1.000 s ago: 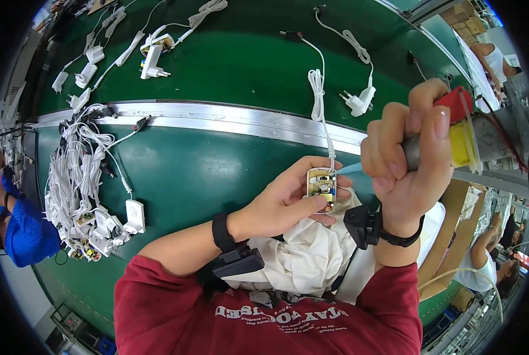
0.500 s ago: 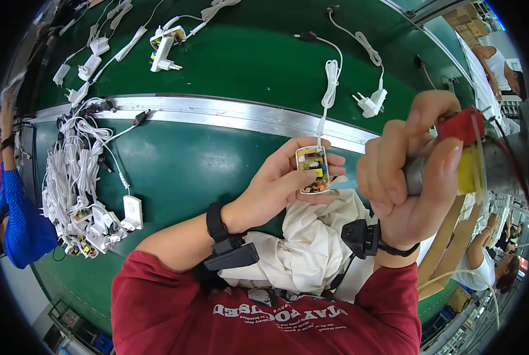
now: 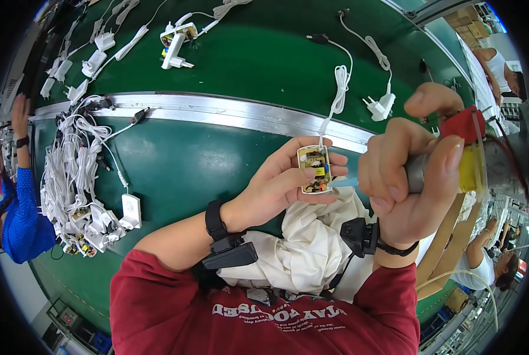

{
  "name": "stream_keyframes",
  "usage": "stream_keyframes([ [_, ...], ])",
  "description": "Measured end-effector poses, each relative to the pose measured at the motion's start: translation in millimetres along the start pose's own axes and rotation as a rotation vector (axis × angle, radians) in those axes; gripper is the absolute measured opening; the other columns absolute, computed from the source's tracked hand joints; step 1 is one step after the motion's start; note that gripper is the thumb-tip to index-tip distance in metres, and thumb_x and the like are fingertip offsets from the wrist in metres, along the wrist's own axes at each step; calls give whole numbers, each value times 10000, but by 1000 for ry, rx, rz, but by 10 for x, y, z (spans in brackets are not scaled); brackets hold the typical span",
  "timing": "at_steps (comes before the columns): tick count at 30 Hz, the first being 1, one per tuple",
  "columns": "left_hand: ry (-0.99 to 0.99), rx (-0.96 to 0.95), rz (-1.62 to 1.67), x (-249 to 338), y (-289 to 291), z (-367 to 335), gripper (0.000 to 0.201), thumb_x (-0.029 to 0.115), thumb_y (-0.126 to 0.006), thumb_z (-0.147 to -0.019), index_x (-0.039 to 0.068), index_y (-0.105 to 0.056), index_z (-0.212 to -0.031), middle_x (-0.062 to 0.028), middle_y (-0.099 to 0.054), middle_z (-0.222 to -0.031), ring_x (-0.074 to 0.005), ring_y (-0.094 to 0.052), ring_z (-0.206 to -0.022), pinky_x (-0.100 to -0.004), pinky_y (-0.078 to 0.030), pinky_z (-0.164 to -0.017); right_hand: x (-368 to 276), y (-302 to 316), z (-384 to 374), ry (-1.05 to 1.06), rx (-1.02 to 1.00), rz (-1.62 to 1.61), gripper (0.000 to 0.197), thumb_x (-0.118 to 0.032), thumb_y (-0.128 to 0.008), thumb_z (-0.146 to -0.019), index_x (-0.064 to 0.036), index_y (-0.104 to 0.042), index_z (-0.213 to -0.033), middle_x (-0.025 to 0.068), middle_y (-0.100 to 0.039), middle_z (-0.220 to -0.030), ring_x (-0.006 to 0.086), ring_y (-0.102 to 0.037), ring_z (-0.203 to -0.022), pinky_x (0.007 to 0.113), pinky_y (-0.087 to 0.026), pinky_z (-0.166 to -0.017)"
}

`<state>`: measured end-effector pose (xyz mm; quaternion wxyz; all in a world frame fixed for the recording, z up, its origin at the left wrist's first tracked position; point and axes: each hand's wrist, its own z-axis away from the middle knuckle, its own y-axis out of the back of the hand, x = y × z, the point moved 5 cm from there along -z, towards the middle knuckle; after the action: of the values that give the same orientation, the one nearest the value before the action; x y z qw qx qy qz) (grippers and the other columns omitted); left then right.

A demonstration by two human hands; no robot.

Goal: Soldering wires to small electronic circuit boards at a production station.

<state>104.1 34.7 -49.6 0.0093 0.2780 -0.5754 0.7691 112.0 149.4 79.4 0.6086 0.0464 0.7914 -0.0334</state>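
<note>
Holds at the centre of the frame, in the left grip (image 3: 285, 177), an open white rectangular plastic casing with exposed circuit board (image 3: 317, 164). Supports it from beneath with the fingers and rests the thumb across its left side; shows the grip closed snugly on the casing. Note a slim white cable (image 3: 323, 127) leaving the casing's upper end toward a tied bundle at upper centre.

Wraps the right grip (image 3: 409, 171), right of centre, around a grey cylindrical tool with yellow band (image 3: 469, 168), with the index finger curled above its red block (image 3: 464, 125). Directs the tapered pale-blue tip (image 3: 347, 182) leftward to the casing's right edge, near the lower corner. Cannot tell whether touching the board or just beside it; cannot tell whether pressing the red block.

Judge the step in hand as work with the tool tip at the board's lower right part, apparently under way. Calls next, by judgement, for a steady casing, a small controlled shift of the tip, and a thumb clear of its path.

Record also a heap of white cables and plug adapters (image 3: 69, 171) at left of the frame, on the dark green surface (image 3: 181, 154), and a white two-pronged plug adapter (image 3: 379, 107) at upper right, beyond a silver metal rail (image 3: 217, 113).
</note>
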Motion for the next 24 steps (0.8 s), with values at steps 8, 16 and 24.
stream_keyframes([
  [8, 23, -116, 144, -62, 75, -83, 407, 114, -363, -945, 52, -264, -1336, -183, -376, -1341, -270, -472, -1194, -454, -428, -986, 192, -61, 44, 18, -4, -5, 353, -432, -365, -961, -83, -318, -943, -5, -344, -500, 63, -293, -362, 206, -259, -354],
  [16, 27, -89, 120, -91, 125, -146, 413, 130, -365, -954, 50, -251, -1342, -185, -373, -1341, -279, -468, -1194, -444, -428, -987, 277, -60, 55, -30, 67, -100, 358, -438, -391, -952, -89, -313, -925, -7, -338, -498, 64, -304, -370, 203, -259, -356],
  [24, 35, -82, 97, -136, 195, -210, 414, 137, -374, -953, 67, -260, -1345, -171, -380, -1339, -266, -470, -1191, -447, -432, -981, 360, 28, 96, -34, 103, -141, 408, -450, -387, -950, -55, -325, -1027, -17, -324, -488, 58, -288, -358, 204, -240, -343],
])
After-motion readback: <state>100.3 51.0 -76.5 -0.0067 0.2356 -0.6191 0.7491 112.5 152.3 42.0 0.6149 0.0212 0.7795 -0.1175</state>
